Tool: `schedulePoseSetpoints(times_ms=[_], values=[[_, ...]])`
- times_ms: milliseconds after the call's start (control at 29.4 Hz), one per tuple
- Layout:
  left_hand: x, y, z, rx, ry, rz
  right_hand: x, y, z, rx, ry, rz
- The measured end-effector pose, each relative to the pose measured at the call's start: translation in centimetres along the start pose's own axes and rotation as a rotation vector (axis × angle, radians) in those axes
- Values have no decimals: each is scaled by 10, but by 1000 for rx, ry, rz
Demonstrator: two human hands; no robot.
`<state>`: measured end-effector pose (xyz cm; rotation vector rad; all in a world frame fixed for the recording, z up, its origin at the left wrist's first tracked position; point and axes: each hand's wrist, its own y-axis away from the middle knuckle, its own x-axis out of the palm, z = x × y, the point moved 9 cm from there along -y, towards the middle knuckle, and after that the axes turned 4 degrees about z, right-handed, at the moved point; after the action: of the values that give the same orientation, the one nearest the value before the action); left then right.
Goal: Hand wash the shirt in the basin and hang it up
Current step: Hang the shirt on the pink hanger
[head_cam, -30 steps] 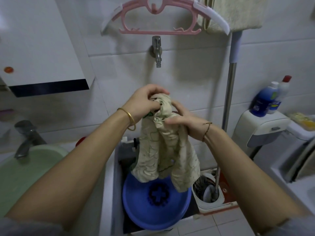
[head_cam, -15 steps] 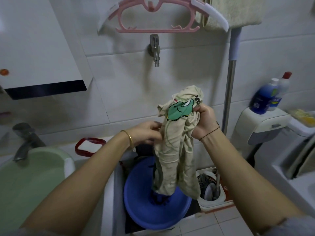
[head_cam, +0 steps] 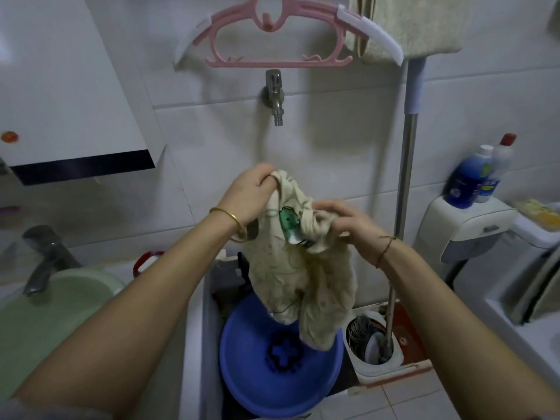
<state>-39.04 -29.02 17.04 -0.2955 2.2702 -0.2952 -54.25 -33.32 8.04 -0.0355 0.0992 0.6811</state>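
Observation:
A wet cream shirt [head_cam: 303, 277] with a green cartoon print hangs bunched in the air above a blue basin [head_cam: 242, 383] on the floor. My left hand [head_cam: 248, 195] grips the shirt's top edge, raised higher. A little lower and to the right, my right hand [head_cam: 345, 219] pinches another fold of the shirt. The shirt's lower end dangles just over the basin's far rim. A pink hanger [head_cam: 281, 40] with white ends hangs on the wall above a metal tap [head_cam: 275, 97].
A green-filled sink [head_cam: 45, 313] with a faucet [head_cam: 42, 262] lies at left. A mop pole [head_cam: 403, 189] stands right of the shirt, its white bucket [head_cam: 372, 344] on the floor. Detergent bottles [head_cam: 472, 177] sit on a white dispenser [head_cam: 466, 225]. A towel [head_cam: 403, 22] hangs top right.
My left hand has risen from the shirt's middle to grip its top edge, while my right hand has come down and shifted its hold. The shirt has spread out somewhat.

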Motion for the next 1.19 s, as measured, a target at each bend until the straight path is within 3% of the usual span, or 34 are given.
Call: schedulePoseSetpoints(times_ms=[102,238,408,544,646,816,918,1021,1089,1191], values=[[2,-3,-26,48,170,42,14,1,12,74,274,73],[10,-2,-49,101,359,132,16,-6,53,-140,275,42],[2,-6,-42,23,496,144,0,-6,70,-255,-86,-158],[32,11,-10,-108,418,433,-1,-8,85,-306,-399,-137],[46,20,6,-112,275,498,2,-12,82,-284,-565,-133],[35,21,13,-127,318,340,-2,-20,65,-226,-871,-144],[28,20,7,-92,357,166,-2,-21,65,-192,-910,-154],[24,19,24,-186,346,59,-8,-20,66,-171,-944,-181],[44,25,32,-279,355,203,-8,-18,71,-180,-997,-176],[78,36,32,-272,210,444,-1,-14,83,-191,-1057,-138]])
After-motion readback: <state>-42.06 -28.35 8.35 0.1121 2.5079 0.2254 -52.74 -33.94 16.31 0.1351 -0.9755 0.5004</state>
